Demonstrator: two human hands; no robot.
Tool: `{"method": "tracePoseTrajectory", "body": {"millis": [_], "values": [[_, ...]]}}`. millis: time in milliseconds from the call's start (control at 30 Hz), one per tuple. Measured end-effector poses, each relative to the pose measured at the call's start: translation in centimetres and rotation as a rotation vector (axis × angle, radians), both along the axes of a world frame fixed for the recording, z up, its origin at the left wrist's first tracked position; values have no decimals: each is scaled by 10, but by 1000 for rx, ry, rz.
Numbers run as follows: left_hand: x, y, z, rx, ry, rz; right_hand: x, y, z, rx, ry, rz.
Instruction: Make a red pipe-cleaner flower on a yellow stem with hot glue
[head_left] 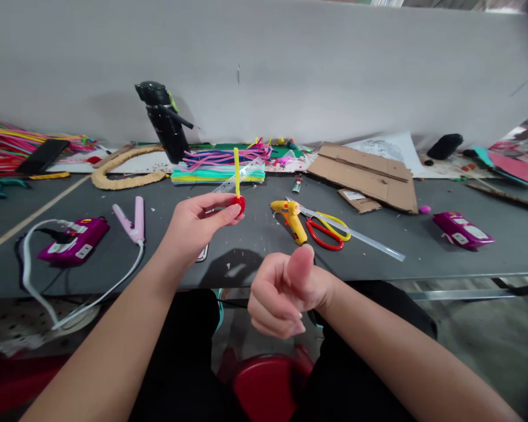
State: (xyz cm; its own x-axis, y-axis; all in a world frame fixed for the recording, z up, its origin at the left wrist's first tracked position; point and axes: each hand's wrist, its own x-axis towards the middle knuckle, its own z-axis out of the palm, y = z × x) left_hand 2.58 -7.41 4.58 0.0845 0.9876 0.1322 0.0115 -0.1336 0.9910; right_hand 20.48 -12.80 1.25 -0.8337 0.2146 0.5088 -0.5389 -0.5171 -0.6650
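My left hand (202, 223) is raised over the table, thumb and fingers pinched on a small red fuzzy coil (239, 206), seemingly of pipe cleaner. A straight yellow pipe cleaner (236, 170) stands up from that coil. Lower and nearer to me, at the table's front edge, my right hand (281, 293) has its fingers curled in and its thumb raised; nothing shows in it. Just beyond the right hand lies a yellow hot glue gun (290, 218) with a clear glue stick (361, 237) beside it. Scissors with red and yellow handles (328, 234) lie partly under that stick.
Bundled pipe cleaners (220, 170) lie behind my left hand, near a black bottle (165, 123). Leftward are a pink hair straightener (134, 220), its white cord and a purple power strip (77, 240). Cardboard (369, 176) and another purple strip (462, 230) are on the right.
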Motion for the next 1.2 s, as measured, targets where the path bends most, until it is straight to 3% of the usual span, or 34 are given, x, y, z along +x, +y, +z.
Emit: {"method": "tracePoseTrajectory", "body": {"millis": [167,433,600,800,1200], "values": [[1,-1,-1,17,0,-17,2,-3,-1,-47,-12,-10],[2,-4,1,23,43,-34,8,-7,24,-223,-295,-150],[2,-4,1,21,51,-46,5,-8,22,-235,-238,-176],[3,-5,1,22,57,-48,5,-4,9,-186,-108,-99],[4,-7,2,21,80,-43,5,-6,9,-140,-52,-21]]}}
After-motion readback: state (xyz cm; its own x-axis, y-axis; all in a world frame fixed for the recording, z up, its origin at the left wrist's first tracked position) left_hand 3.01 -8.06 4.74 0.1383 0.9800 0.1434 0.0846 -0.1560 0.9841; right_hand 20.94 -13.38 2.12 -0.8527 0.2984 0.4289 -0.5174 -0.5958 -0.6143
